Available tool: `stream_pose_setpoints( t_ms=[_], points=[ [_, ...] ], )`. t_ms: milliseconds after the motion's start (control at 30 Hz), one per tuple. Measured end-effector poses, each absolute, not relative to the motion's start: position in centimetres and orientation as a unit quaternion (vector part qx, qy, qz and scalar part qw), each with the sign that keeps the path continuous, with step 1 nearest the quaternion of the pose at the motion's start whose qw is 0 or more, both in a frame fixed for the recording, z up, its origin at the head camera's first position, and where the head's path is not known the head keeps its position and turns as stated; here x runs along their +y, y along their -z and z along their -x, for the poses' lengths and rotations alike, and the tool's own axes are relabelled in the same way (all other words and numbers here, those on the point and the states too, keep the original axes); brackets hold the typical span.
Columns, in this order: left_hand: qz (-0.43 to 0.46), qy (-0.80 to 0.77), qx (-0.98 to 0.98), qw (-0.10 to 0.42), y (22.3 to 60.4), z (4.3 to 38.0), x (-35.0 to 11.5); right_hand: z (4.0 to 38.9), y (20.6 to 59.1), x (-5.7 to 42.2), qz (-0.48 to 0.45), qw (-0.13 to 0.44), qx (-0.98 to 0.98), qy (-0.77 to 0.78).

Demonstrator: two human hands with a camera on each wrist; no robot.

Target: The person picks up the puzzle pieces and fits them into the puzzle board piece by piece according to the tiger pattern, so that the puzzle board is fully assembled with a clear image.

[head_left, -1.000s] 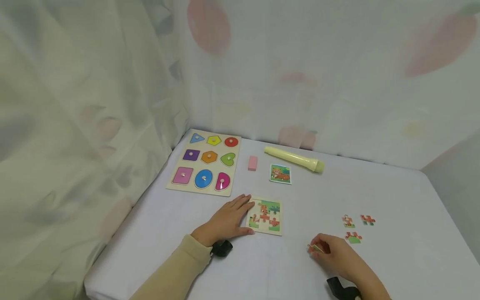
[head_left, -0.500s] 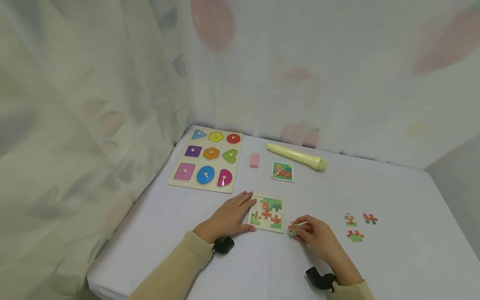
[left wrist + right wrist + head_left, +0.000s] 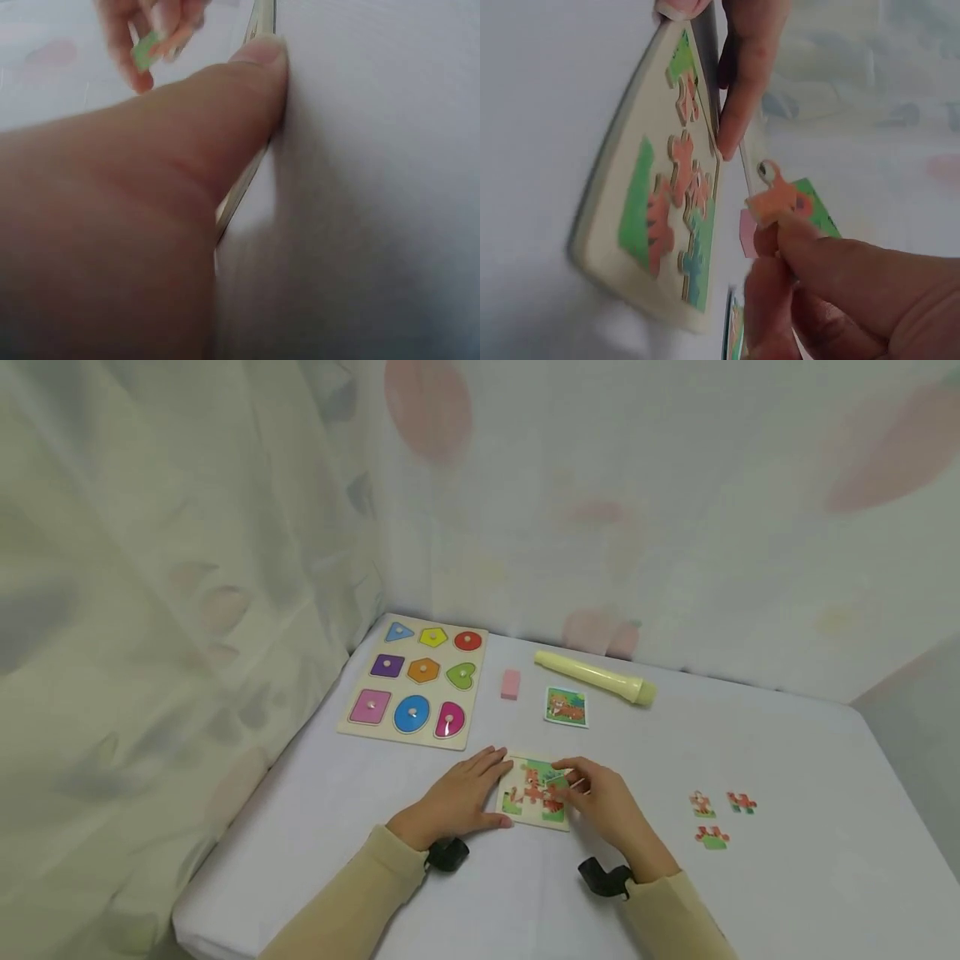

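A small wooden jigsaw board (image 3: 527,816), partly filled with tiger-picture pieces, lies flat before me. My left hand (image 3: 457,799) rests at its left side with fingers extended, the fingertips on the far left corner and the thumb along the near edge. Over the board's right part, my right hand (image 3: 609,802) pinches a jigsaw piece between thumb and fingers. In the right wrist view that jigsaw piece (image 3: 774,201) is orange and green with a printed eye, held above the board. The left wrist view shows my left thumb (image 3: 259,67) against the board's edge.
Several loose jigsaw pieces, one of them a green-bottomed piece (image 3: 712,837), lie to the right. Behind the board are a tiger picture card (image 3: 566,707), a pink block (image 3: 511,684) and a pale yellow tube (image 3: 596,677). A shape-peg board (image 3: 411,742) lies back left.
My right hand has carried the jigsaw piece leftward and away from me, from the table on the right to over the board. My left hand has stayed on the board's left side.
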State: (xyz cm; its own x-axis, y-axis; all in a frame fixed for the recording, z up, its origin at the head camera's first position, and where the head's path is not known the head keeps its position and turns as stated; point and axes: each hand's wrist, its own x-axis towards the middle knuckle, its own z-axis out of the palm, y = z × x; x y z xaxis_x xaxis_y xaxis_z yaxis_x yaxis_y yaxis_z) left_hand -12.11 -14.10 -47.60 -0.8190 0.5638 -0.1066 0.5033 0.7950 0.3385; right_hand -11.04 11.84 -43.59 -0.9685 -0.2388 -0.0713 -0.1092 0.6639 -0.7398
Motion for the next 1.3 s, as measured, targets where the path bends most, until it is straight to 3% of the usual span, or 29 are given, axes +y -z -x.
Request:
stream_pose_setpoints(
  t_ms=[400,667,900,1300],
  points=[
    [-0.285,-0.138,0.944,0.094,48.0,12.1,-13.8,14.5,43.7,9.0,0.11,0.12,0.911,0.378],
    [-0.28,-0.13,0.946,0.098,47.7,12.1,-13.8,15.7,43.6,8.3,0.134,0.115,0.912,0.37],
    [-0.278,-0.126,0.947,0.1,47.5,12.1,-13.9,16.7,44.7,7.2,0.103,0.128,0.909,0.382],
    [-0.278,-0.111,0.949,0.096,47.5,11.8,-14.0,13.6,44.4,7.3,0.196,0.036,0.958,0.206]
  ],
)
